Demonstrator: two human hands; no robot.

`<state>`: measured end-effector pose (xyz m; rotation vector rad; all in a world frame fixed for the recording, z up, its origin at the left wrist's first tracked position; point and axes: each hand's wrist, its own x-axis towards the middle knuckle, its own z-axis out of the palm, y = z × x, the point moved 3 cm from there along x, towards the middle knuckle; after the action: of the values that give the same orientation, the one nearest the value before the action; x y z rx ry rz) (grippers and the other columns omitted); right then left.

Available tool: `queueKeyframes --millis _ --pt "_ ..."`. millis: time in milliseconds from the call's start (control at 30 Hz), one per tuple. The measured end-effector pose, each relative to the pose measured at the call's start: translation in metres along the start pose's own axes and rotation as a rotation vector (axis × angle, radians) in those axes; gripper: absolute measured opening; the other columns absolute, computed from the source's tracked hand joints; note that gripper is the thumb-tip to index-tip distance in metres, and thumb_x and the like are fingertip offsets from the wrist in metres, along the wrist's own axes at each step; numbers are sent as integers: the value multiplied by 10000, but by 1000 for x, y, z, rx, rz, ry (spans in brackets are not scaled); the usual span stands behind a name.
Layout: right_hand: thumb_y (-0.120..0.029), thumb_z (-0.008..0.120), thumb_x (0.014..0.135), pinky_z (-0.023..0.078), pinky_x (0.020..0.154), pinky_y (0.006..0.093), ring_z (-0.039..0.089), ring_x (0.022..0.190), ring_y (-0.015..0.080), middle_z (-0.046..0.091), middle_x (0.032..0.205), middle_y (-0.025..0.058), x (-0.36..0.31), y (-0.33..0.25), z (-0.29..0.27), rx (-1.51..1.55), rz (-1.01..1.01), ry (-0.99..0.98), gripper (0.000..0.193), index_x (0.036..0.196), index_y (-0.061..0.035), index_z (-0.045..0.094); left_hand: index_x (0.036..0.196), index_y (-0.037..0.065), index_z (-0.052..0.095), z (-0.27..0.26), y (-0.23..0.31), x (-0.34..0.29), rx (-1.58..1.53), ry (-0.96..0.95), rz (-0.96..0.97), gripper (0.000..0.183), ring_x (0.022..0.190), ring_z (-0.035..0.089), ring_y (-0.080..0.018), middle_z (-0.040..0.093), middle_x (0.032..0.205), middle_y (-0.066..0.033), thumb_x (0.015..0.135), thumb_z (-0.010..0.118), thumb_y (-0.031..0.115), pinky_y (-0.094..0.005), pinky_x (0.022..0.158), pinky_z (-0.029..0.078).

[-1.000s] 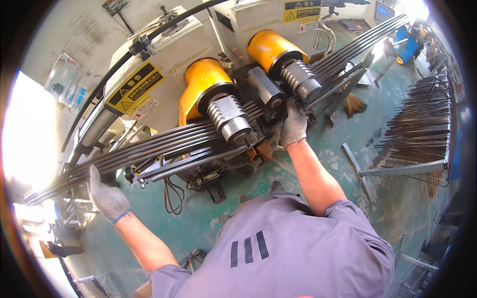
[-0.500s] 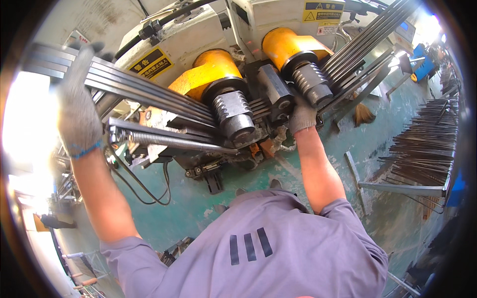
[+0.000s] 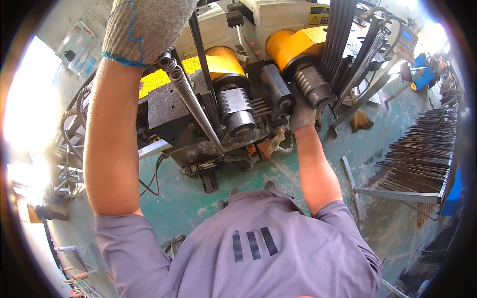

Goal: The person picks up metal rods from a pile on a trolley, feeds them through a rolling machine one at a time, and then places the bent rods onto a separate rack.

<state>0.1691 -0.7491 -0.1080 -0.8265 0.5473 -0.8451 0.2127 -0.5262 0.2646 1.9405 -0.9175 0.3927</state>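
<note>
My left hand [image 3: 149, 32], in a grey knitted glove with blue cuff stitching, is raised at the upper left beside a coil spring [image 3: 191, 102] and a dark steel bar [image 3: 201, 57]. Its fingers are hidden, so its grip does not show. My right hand [image 3: 302, 113], also gloved, reaches in at the bending machine between a dark steel block [image 3: 276, 87] and the right ribbed roller [image 3: 313, 84]; its fingers are out of sight. A second ribbed roller [image 3: 237, 109] sits to the left. Several steel bars [image 3: 339, 42] stand steeply at the right.
Yellow machine arms [image 3: 293, 44] carry the rollers. A rack [image 3: 397, 193] at the right holds many thin rods. A broom head [image 3: 361, 120] rests near the machine's right side. A hanging cable [image 3: 155, 176] loops at the left above the green floor [image 3: 198, 198].
My left hand has moved up and right. The left spring and bars have swung from nearly level to steep, and the right bars stand steeper. My right hand has stayed almost in place.
</note>
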Motion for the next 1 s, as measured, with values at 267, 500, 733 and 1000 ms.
queueKeyframes --millis 267,500,733,1000 --pt "-103 795 932 581 850 362 661 1003 167 676 1149 2 9 10 -7 9 16 -4 409 1311 -166 656 927 -2 651 -2 -41 23 71 -48 450 146 782 641 -152 650 848 -59 980 703 123 -317 751 549" --pt "-105 792 936 582 864 356 665 1026 166 678 1159 6 20 20 -15 12 -2 9 399 1307 -168 661 920 14 634 -18 -15 23 -128 -119 -46 121 741 599 -157 622 831 -57 983 684 105 -319 737 538" --pt "-113 802 928 584 868 352 660 1032 154 682 1171 6 12 12 -8 -46 -89 -13 395 1301 -132 673 929 28 622 -5 -7 5 -29 -11 17 101 739 584 -150 609 817 -51 977 687 89 -310 735 534" --pt "-113 798 930 584 842 340 666 995 147 691 1154 8 22 21 -16 -96 -140 -8 390 1302 -124 683 958 27 621 2 -22 22 -139 29 -65 89 744 599 -149 628 822 -56 964 703 63 -301 746 545"
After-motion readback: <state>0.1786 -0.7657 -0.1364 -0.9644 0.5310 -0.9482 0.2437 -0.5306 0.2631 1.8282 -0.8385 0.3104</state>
